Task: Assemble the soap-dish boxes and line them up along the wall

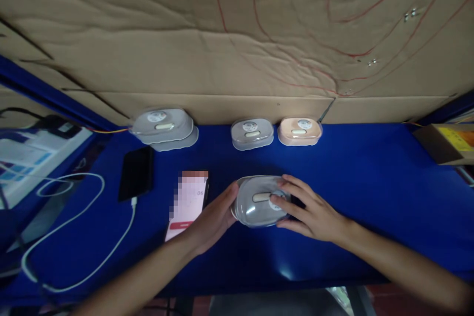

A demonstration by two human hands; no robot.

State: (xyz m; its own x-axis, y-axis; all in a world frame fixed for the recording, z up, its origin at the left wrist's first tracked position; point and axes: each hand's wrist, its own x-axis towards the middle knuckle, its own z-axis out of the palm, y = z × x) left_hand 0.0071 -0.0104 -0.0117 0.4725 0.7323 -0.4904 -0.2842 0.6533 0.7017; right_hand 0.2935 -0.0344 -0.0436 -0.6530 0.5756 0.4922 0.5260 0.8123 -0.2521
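Observation:
Between my two hands is a grey oval plastic case point(255, 210) with a clear lid, a pale oblong piece on top and a round sticker. My left hand point(218, 212) grips its left end, thumb on top and the other fingers mostly hidden under or behind it. Curled over the right end, my right hand point(307, 210) presses its fingertips on the lid near the sticker. Behind stand a similar grey case point(252, 134) and a peach-coloured case point(299, 132). Farther left, more grey cases point(163, 126) are stacked.
Left of my hands lie a phone with a lit screen point(188, 202) and a dark phone point(136, 174) on a white cable point(101, 192). A power strip point(40, 158) sits at the far left. Cardboard point(148, 59) walls the back; an open carton point(440, 143) stands right on the blue table point(370, 182).

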